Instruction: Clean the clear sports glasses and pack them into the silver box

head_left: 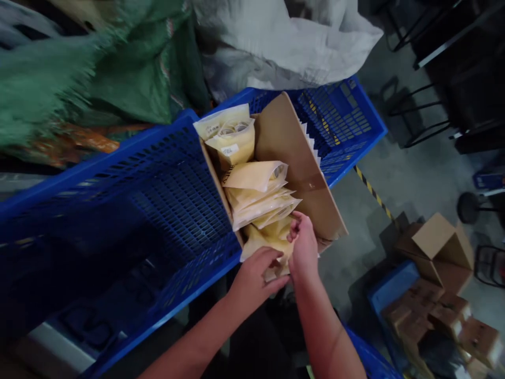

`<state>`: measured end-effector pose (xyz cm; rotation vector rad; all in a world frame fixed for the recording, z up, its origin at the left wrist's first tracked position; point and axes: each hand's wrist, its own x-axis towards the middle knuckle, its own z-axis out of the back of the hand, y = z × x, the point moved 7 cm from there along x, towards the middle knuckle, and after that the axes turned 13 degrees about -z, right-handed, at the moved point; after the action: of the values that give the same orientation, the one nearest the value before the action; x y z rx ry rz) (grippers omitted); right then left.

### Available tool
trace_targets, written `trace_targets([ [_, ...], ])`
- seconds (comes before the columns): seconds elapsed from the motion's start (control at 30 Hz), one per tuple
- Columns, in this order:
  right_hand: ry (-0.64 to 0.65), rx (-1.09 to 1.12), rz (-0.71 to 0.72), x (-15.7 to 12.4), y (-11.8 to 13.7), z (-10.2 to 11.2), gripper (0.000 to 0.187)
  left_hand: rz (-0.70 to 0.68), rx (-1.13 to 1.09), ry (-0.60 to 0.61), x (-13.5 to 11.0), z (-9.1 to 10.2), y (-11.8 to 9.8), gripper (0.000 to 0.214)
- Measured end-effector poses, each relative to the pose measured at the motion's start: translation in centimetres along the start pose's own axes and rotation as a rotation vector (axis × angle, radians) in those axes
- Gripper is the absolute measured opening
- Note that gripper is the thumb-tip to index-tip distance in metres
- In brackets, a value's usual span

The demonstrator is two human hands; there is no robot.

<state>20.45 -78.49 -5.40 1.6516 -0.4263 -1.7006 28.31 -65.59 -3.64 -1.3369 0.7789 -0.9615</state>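
A row of yellow plastic pouches (256, 195) fills a cardboard box (300, 163) that rests across the rim of a blue plastic crate (165, 189). My left hand (254, 279) is closed on the nearest pouch (260, 242) at the box's near end, thumb against its lower edge. My right hand (303, 245) is just beside it, fingers curled on the top of the same pouch. Both forearms come up from the bottom of the view.
A second blue crate (347, 121) sits behind the box. Green sacks (98, 68) and a white sack (284, 42) lie beyond. Small cardboard boxes (437, 284) are piled on the floor at right, near black metal frames (430, 105) and a yellow-black floor stripe (373, 192).
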Motion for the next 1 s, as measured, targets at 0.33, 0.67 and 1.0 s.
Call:
trace_targets([
  [0.33,0.687,-0.166,-0.106,-13.3,-5.4,-10.4,0.059,0.399,-0.17,-0.646,-14.1,12.0,-0.6,0.025],
  [0.67,0.903,-0.473,0.044,-29.4,-18.3,-16.3,0.048,0.219,-0.503,-1.098,-35.2,18.5,-3.5,0.027],
  [1.0,1.213,-0.795,-0.015,-39.7,-37.8,-18.2,0.048,0.073,-0.458,-1.694,-59.3,20.7,0.0,0.037],
])
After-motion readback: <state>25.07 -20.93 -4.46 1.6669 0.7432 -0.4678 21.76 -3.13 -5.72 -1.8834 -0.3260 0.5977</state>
